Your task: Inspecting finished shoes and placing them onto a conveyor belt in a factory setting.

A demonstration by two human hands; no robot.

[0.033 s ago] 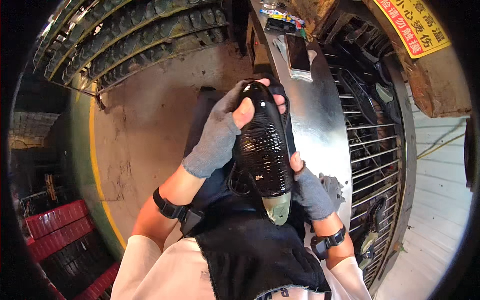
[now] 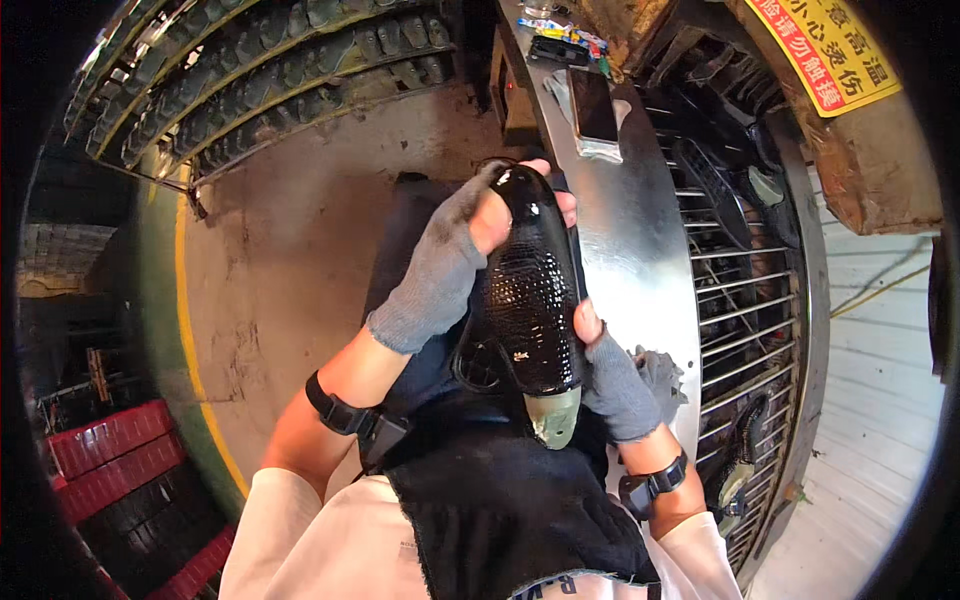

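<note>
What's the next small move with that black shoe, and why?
Probably turn the glossy black shoe a little in place for a look at its sides. The left hand wraps its toe end, the right hand cups the heel end, and it sits over the lap beside the metal shelf.

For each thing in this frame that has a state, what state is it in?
Glossy black shoe: held up off the surfaces, toe pointing away, pale last showing at the heel.
Left hand: gloved, gripping the shoe's toe end.
Right hand: gloved, gripping the shoe's heel side.
Phone: lying flat on the metal ledge, screen dark.
</note>
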